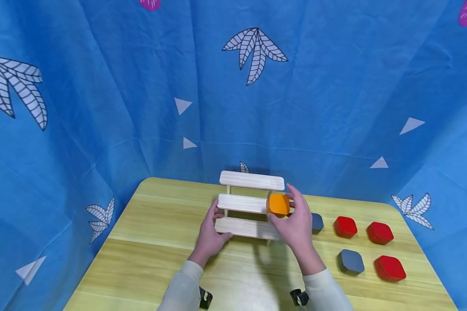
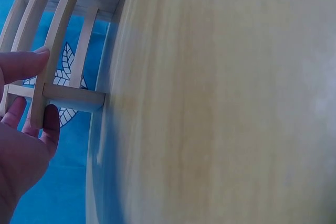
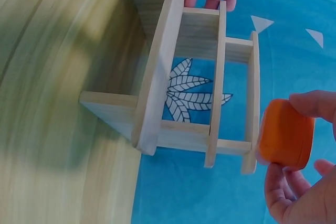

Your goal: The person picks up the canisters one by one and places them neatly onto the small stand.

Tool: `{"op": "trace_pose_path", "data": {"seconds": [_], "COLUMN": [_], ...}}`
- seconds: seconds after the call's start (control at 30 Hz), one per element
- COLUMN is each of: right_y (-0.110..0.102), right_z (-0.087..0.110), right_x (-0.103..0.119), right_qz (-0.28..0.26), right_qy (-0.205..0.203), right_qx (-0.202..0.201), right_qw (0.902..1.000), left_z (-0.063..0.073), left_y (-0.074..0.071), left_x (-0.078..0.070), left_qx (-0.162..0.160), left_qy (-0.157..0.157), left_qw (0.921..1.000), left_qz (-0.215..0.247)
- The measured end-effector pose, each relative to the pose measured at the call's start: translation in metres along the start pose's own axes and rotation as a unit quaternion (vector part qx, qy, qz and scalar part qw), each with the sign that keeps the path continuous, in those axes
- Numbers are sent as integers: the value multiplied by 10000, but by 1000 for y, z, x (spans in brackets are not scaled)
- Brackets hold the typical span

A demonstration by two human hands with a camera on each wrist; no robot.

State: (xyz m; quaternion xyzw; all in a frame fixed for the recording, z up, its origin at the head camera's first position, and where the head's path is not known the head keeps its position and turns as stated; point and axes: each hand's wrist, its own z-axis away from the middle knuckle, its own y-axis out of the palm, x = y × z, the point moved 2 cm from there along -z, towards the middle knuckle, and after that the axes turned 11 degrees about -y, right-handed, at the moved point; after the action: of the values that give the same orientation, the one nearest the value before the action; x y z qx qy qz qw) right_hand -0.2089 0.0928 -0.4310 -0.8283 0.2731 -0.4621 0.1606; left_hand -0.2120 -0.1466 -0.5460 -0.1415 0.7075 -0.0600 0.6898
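A small three-tier wooden shelf (image 1: 243, 226) stands on the table. At its left end, my left hand (image 1: 211, 235) grips the lowest plank, with the thumb in front and fingers underneath, as the left wrist view shows. My right hand (image 1: 299, 222) pinches an orange rounded-square block (image 1: 279, 205) between thumb and fingers. In the head view this block overlaps the right end of the middle plank. The right wrist view shows the orange block (image 3: 286, 135) beside the shelf's top plank (image 3: 252, 103); whether they touch I cannot tell.
Right of the shelf lie three red blocks (image 1: 345, 226) and two grey-blue blocks (image 1: 350, 261), one partly behind my right hand. The wooden table (image 1: 140, 259) ends at a blue patterned curtain (image 1: 233, 108) behind the shelf.
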Motion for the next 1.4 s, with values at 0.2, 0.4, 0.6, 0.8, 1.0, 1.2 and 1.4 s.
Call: {"op": "trace_pose_path", "data": {"seconds": [0.2,0.4,0.6,0.8,1.0,1.2,1.4], "right_y": [6,13,20,29,42,50,53], "right_z": [-6,-10,-16,-23,-27,-30,-35], "right_x": [3,5,6,12,18,22,27], "right_qz": [-63,-162,-379,-554,-635,-668,-766], "right_qy": [-75,-35,48,-79,-28,9,-100], "right_qx": [-119,-131,-125,-170,-204,-209,-243], "right_qw": [9999,9998,9992,9983,9978,9975,9967], "left_z": [0,1,-1,-1,1,2,0], "left_y": [-1,-1,0,1,0,0,-2], "left_x": [1,0,1,3,5,5,7], "left_qx": [37,85,20,-17,17,59,43], "left_qy": [-2,-57,-62,-84,-177,-95,-37], "left_qw": [10000,9999,10000,10000,9998,9999,10000], "left_qz": [-21,17,2,-41,-26,-24,25]}}
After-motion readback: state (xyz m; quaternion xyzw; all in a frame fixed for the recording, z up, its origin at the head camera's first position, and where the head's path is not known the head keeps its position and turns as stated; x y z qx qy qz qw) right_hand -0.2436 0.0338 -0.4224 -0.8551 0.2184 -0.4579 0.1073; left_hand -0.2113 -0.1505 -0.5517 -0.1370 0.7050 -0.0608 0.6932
